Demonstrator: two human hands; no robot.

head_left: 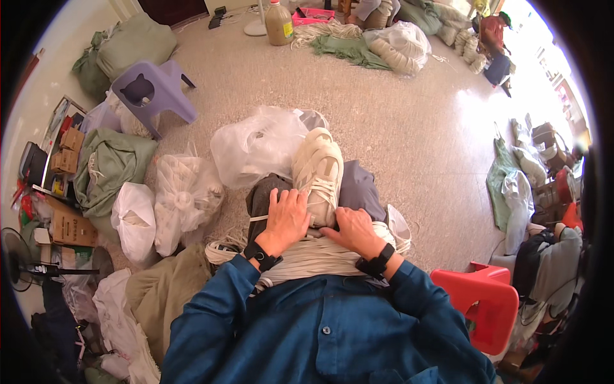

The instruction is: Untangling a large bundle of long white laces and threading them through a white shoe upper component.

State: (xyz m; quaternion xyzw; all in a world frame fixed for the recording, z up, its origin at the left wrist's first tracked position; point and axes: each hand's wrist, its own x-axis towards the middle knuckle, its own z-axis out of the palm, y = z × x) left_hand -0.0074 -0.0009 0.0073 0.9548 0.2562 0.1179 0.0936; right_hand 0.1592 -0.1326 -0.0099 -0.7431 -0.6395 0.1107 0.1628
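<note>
A cream lace-up shoe upper lies lengthwise over my lap, its toe pointing away from me, and looks stacked on others. Pale laces cross its middle. My left hand rests along its left edge with the fingers bent over it. On the other side, my right hand curls at the right rear edge, thumb at the heel end. The undersides of both hands are hidden. A thick bundle of off-white laces spreads across my lap below the hands.
Beyond my knees lies a clear plastic bag. White bags and green sacks crowd the left, near a purple stool. A red stool stands at right. Other people sit far off among bundles. A jug stands behind.
</note>
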